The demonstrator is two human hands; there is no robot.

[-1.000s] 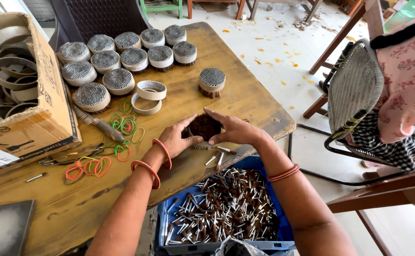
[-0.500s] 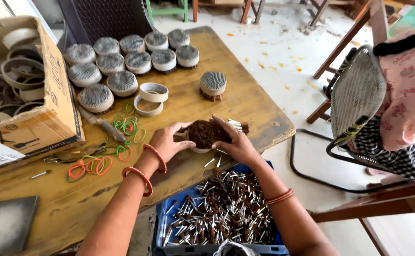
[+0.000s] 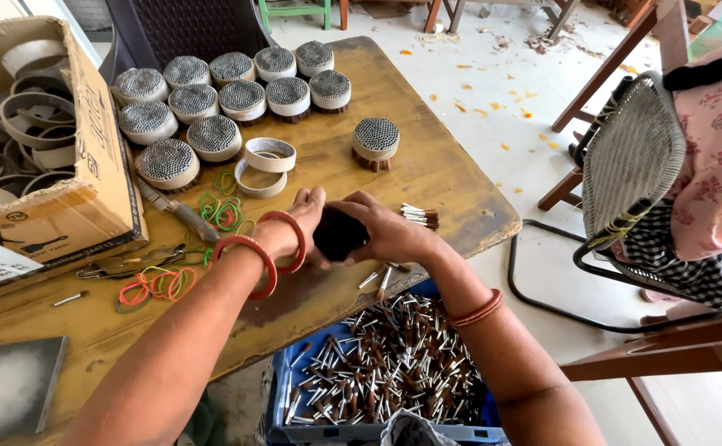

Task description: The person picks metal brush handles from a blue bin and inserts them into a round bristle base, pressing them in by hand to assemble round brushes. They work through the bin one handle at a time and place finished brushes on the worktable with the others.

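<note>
A worn wooden table (image 3: 427, 177) fills the scene, with an open cardboard box (image 3: 88, 194) of pale cardboard rings at its left edge. Below the table's front edge sits a blue plastic crate (image 3: 295, 388) heaped with short brown-and-silver sticks. Eleven round bundles of packed sticks (image 3: 216, 95) stand in rows at the back of the table. Near the front edge, the left hand (image 3: 299, 223) and the right hand (image 3: 385, 231), fingers curled, together clasp a dark round bundle (image 3: 338, 234) between them. Coloured rubber bands (image 3: 216, 208) lie just left of the hands.
</note>
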